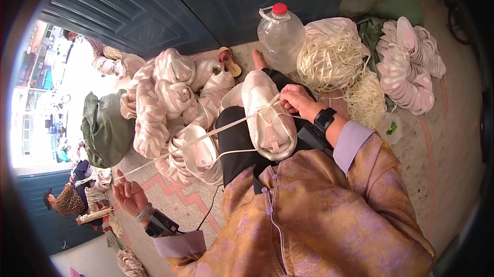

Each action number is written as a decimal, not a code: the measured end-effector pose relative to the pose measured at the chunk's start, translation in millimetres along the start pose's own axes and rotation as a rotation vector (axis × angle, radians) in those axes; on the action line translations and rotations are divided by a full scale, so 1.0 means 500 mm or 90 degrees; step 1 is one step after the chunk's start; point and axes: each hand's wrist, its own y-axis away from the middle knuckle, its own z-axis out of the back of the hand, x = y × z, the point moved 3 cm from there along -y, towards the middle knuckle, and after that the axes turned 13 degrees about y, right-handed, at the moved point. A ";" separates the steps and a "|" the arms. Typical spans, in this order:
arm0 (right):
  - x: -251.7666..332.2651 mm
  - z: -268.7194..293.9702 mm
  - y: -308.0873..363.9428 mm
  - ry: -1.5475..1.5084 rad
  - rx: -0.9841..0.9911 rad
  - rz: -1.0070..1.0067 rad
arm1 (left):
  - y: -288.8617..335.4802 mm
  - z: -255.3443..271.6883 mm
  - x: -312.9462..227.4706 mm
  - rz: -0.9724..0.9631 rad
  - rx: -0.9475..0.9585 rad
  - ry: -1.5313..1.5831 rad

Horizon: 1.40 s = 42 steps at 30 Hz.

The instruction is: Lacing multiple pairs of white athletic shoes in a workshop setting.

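If the left hand (130,196) tugs harder than the right hand (300,103) steadies, the long lace (226,128) could slip free or draw unevenly; both hands pinch it, the right beside the eyelets, the left at its far stretch. The shoe (268,123) rests on the lap, on the near side of the bottle (282,42), and could roll under that pull. The slack loop might catch on the shoe pile (172,91) left of the bottle. The shoe looks pale cream and pinkish, partly laced, its padded opening facing the person.
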 end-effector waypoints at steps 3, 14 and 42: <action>-0.014 -0.002 -0.034 0.145 -0.154 0.173 | 0.004 -0.009 -0.001 -0.006 -0.002 -0.022; -0.001 -0.031 0.023 0.306 -0.267 0.403 | 0.134 0.080 -0.066 0.030 -0.154 -0.229; -0.018 -0.027 0.125 0.630 -0.194 0.504 | 0.204 0.112 -0.239 -0.173 -0.330 -0.300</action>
